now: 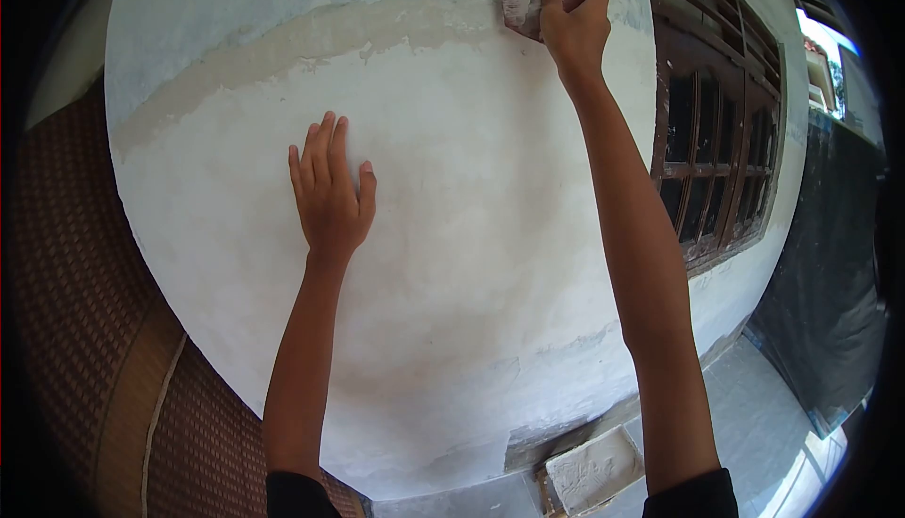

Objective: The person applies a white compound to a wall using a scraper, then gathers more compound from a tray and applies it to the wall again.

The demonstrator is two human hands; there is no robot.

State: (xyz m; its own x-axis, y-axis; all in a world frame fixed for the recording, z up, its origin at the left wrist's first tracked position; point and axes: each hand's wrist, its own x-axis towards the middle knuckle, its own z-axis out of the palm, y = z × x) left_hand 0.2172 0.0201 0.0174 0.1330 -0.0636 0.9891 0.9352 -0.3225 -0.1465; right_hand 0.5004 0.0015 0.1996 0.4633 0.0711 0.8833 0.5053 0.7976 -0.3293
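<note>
High on the pale wall [452,197], my right hand [575,30] grips a flat, reddish-brown pad [524,5] against the surface. White residue smears the pad's left part, and its exact kind is not plain. Thumb and fingers clasp its right side. Lower and to the left, my left hand [332,188] lies open against the wall, fingers pointing up and thumb apart, holding nothing. A bare beige-grey band [320,39] with ragged edges curves across the wall above the left hand and reaches close to the pad. Bluish-white patches lie above that band.
A brown wooden window [716,131] with glass panes is set to the right. Below, a tray [594,469] of whitish material stands near the wall's foot on grey floor [754,424]. Woven brown panelling [71,263] lines the left; a dark sheet [830,263] hangs at right.
</note>
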